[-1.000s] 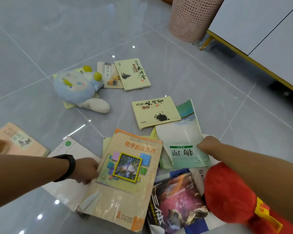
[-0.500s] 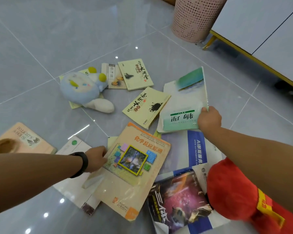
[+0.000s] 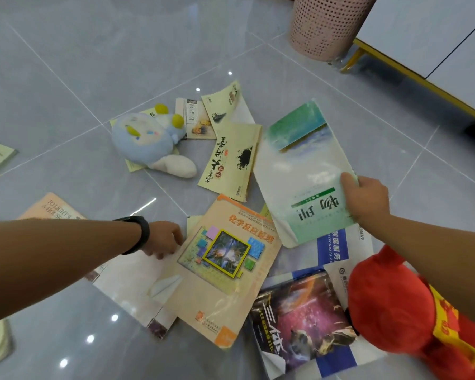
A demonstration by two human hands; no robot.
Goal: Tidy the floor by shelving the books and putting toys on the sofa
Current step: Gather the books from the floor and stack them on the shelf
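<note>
Our right hand (image 3: 365, 202) pinched green textbook (image 3: 305, 174) at right edge, thumb on cover, book lifted over floor clutter. Left hand (image 3: 163, 239) curled fingers on left edge of orange chemistry book (image 3: 225, 267), lying on floor. We judged both thin, floppy, glossy: grip near spine. Orange cover read 化学反应原理; green title appeared upside down.

Pale blue plush (image 3: 146, 141); red plush (image 3: 395, 305); green-and-white book (image 3: 299, 171); pink perforated basket (image 3: 324, 23).
</note>
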